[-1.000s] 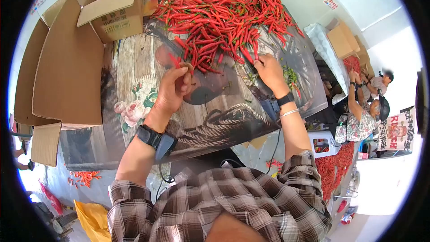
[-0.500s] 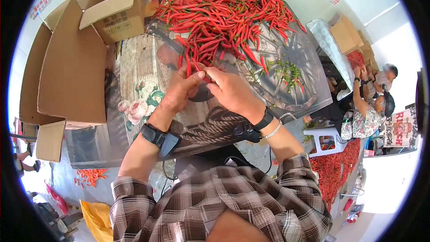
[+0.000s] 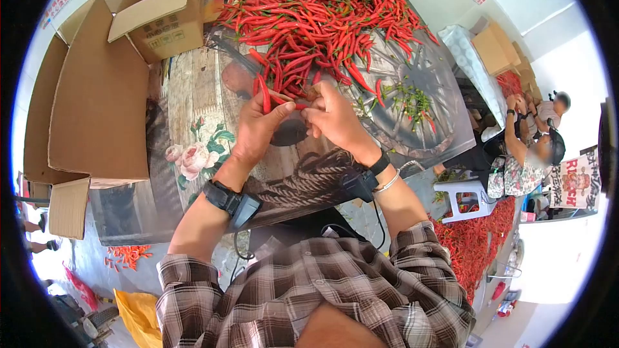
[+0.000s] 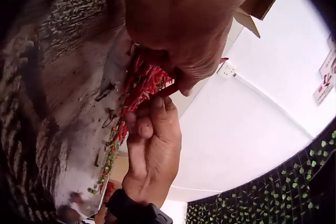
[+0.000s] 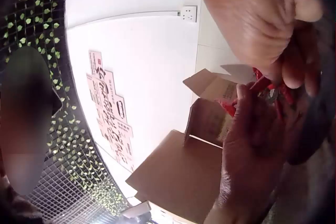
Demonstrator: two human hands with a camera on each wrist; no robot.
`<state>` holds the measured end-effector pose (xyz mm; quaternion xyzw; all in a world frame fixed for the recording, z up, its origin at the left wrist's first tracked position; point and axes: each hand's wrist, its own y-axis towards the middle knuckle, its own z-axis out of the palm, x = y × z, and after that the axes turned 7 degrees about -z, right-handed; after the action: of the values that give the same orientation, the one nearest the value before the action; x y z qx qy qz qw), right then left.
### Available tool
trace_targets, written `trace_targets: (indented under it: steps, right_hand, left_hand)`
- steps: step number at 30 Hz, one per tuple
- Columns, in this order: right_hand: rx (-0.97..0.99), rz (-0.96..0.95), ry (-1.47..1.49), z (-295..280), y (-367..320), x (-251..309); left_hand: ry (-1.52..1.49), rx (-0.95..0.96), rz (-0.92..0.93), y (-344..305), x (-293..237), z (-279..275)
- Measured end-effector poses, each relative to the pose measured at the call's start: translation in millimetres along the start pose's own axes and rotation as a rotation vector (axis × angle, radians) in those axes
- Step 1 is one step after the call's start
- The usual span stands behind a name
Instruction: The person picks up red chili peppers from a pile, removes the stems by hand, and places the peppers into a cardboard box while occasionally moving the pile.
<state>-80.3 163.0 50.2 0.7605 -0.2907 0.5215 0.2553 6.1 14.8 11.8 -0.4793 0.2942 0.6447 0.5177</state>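
Observation:
In the head view my left hand [image 3: 256, 130] grips a red chili pepper [image 3: 265, 95] that points up past the fingers. A second red chili [image 3: 300, 107] lies crosswise between both hands, its left end under my left thumb. The fingertips of my right hand [image 3: 338, 119] pinch that chili's right end. The left wrist view shows this chili [image 4: 167, 91] bridging the two hands. Red tips [image 5: 227, 107] stick out beyond my left hand [image 5: 252, 145] in the right wrist view. Just beyond both hands spreads a large heap of red chilies [image 3: 322, 19].
Open cardboard boxes [image 3: 97, 103] stand along the table's left side. Green stems [image 3: 412, 103] lie in a small pile to the right on the printed tablecloth [image 3: 193, 90]. A white stool [image 3: 463, 201], more chilies [image 3: 477, 238] on the floor and other people [image 3: 525, 145] are at right.
My right hand has come left from the heap's right edge to meet my left hand. It now pinches a chili there. My left hand keeps its grip on a chili.

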Motion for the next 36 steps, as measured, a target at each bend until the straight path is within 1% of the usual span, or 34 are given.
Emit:
trace_targets:
  steps: [1, 3, 4, 5, 6, 7, 8, 9, 11, 12, 13, 14, 16, 17, 21, 23, 24, 26, 27, 29, 31, 32, 34, 36]
  right_hand:
    - [-0.033, 0.026, 0.012, -2.0, 2.1, -4.1]
    - [-0.144, 0.073, 0.099, -22.0, 9.5, -24.4]
    - [-0.175, 0.030, 0.143, -31.5, 7.3, -30.8]
    - [-0.201, -0.015, 0.185, -43.0, 6.2, -35.7]
    - [-0.196, -0.012, 0.181, -54.7, 6.0, -32.8]
    - [-0.237, -0.003, 0.085, -67.3, 7.2, -28.0]
    - [-0.281, 0.005, -0.010, -80.7, 8.4, -24.2]
    - [-0.310, -0.009, -0.177, -94.6, 9.4, -22.3]
    - [-0.356, -0.327, -0.846, -124.7, 17.2, -42.9]
    - [-0.356, -0.330, -0.849, -135.6, 16.8, -54.3]
    - [-0.286, -0.261, -0.945, -144.2, 18.2, -63.2]
    - [-0.215, -0.192, -1.039, -151.9, 20.8, -72.3]
    - [-0.179, -0.187, -1.038, -156.6, 22.8, -80.2]
    - [-0.147, -0.170, -1.035, -159.0, 22.9, -85.0]
    - [-0.165, -0.173, -1.000, -160.8, 17.5, -83.9]
    - [-0.317, -0.229, -0.969, -160.2, 13.4, -74.3]
    - [-0.313, -0.227, -0.968, -154.3, 11.8, -63.1]
    - [-0.375, -0.121, -0.726, -130.3, 6.5, -37.8]
    - [-0.381, -0.116, -0.723, -117.4, 4.4, -32.1]
    - [-0.290, -0.176, -0.549, -87.3, 3.9, -22.8]
    - [-0.209, -0.272, -0.470, -53.7, 0.6, -11.4]
    - [-0.212, -0.275, -0.468, -41.7, -0.3, -8.0]
    - [-0.052, -0.214, -0.362, -22.7, -1.3, -2.9]
    - [-0.027, -0.220, -0.339, -10.2, -2.4, 2.1]
  left_hand:
    - [-0.002, 0.001, 0.000, -1.3, 1.5, -0.8]
    - [0.090, 0.049, 0.153, -3.4, 4.9, -3.8]
    - [0.089, 0.048, 0.155, -3.3, 3.1, -4.2]
    - [0.059, 0.030, 0.081, -2.4, -0.2, -4.6]
    - [0.027, 0.013, 0.001, -2.1, -1.2, -4.8]
    - [0.022, 0.012, -0.001, 0.0, 1.6, -7.6]
    - [-0.105, 0.055, -0.038, 4.0, 5.7, -12.5]
    - [-0.232, 0.099, -0.074, 6.7, 7.8, -15.8]
    - [-0.185, 0.072, -0.099, 6.4, 5.5, -14.4]
    - [-0.270, 0.063, -0.104, 6.1, 4.8, -11.8]
    - [-0.355, 0.052, -0.103, 6.5, 3.3, -10.5]
    - [-0.358, 0.050, -0.095, 6.6, 1.6, -10.9]
    - [-0.399, 0.112, -0.131, 5.8, -0.4, -12.8]
    - [-0.400, 0.106, -0.130, 5.1, -1.4, -13.4]
    - [-0.405, 0.155, -0.180, 6.5, -0.4, -16.8]
    - [-0.388, 0.179, -0.185, 7.9, 1.1, -17.6]
    - [-0.356, 0.160, -0.183, 7.4, 1.4, -16.0]
    - [-0.319, 0.145, -0.191, 6.2, 3.8, -15.1]
    - [-0.317, 0.162, -0.194, 7.0, 5.0, -15.5]
    - [-0.313, 0.181, -0.195, 7.4, 4.7, -14.5]
    - [-0.242, 0.211, -0.154, 6.3, 2.2, -11.4]
    - [-0.238, 0.211, -0.152, 5.9, 1.6, -10.7]
    - [-0.195, 0.200, -0.182, 5.0, 0.9, -10.5]
    - [-0.214, 0.184, -0.198, 6.0, 3.8, -10.8]
